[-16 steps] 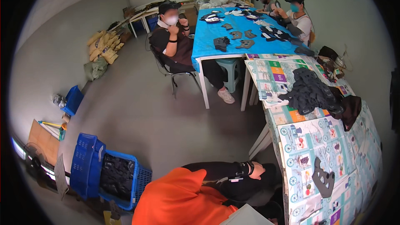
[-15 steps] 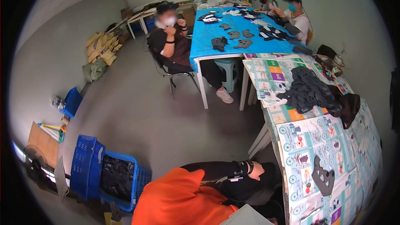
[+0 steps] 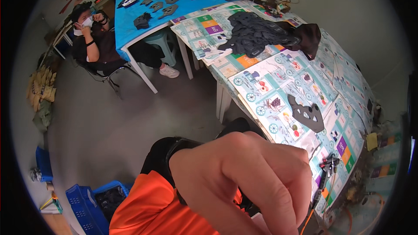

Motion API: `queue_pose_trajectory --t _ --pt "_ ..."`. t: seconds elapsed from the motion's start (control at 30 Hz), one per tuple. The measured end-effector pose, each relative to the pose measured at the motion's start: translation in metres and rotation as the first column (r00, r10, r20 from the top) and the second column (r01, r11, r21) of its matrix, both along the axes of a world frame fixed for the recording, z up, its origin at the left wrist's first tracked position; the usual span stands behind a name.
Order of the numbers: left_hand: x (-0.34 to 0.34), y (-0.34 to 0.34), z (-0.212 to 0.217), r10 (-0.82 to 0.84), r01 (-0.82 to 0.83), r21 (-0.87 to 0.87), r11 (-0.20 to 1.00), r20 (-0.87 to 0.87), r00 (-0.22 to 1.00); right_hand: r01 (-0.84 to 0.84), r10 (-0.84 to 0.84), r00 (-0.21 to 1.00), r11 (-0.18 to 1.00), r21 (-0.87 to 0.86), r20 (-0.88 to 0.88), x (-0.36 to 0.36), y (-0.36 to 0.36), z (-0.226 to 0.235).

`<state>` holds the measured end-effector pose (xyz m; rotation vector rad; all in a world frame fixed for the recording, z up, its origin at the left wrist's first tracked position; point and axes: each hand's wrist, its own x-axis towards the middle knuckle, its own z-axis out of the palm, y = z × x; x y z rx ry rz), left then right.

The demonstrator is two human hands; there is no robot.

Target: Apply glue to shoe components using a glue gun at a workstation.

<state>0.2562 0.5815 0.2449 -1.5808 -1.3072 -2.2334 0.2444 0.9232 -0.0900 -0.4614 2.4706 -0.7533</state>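
Very close in the picture, my left hand (image 3: 244, 169) is raised, with a black band at its wrist. Its fingers bend down and draw together near the lower edge. A bit of something pale shows beside the fingertips, too small to name. My right hand is out of sight. Beyond the fingers, on the patterned table cover (image 3: 261, 113), lies a flat dark grey piece with cut-out holes (image 3: 310, 119). Farther back on that table is a heap of similar dark grey pieces (image 3: 252, 35). A black tool with an orange cord (image 3: 322, 178) lies at the table's near right.
A blue-covered table (image 3: 135, 15) stands at the far left with grey pieces and gloves on it. A seated person (image 3: 98, 39) in a mask sits beside it. Blue crates (image 3: 89, 209), one holding dark pieces, stand at the lower left. A stool (image 3: 159, 45) is under the blue table.
My left hand has risen from beside my leg to right in front of the view. The view has swung down and to the right, bringing the black tool into sight.
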Motion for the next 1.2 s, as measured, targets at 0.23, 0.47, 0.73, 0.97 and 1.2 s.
queue_pose_trajectory --t 0.23,0.47,0.73,0.97,1.2 --pt "0.010 0.016 -0.011 -0.019 0.019 0.000 1.000 0.196 0.980 0.097 -0.092 0.995 0.982 0.159 -0.043 0.012 0.007 -0.040" --pt "-0.050 -0.035 -0.098 0.253 -0.156 -0.289 0.944 0.337 0.907 0.173 -0.180 0.981 0.981 -0.084 -0.076 0.005 -0.006 -0.050" --pt "-0.093 0.113 -0.358 0.307 -0.246 -0.960 0.135 -0.196 0.931 0.300 -0.341 0.874 0.939 -0.168 -0.346 -0.025 0.036 -0.138" --pt "-0.107 0.191 -0.499 0.121 -0.330 -0.941 -0.075 -0.337 0.934 0.294 -0.293 0.867 0.954 -0.062 -0.403 -0.044 0.023 -0.145" --pt "-0.104 0.169 -0.447 -0.218 -0.428 -0.885 -0.184 -0.387 0.896 0.488 -0.546 0.806 0.831 -0.266 -0.229 -0.024 0.021 -0.112"
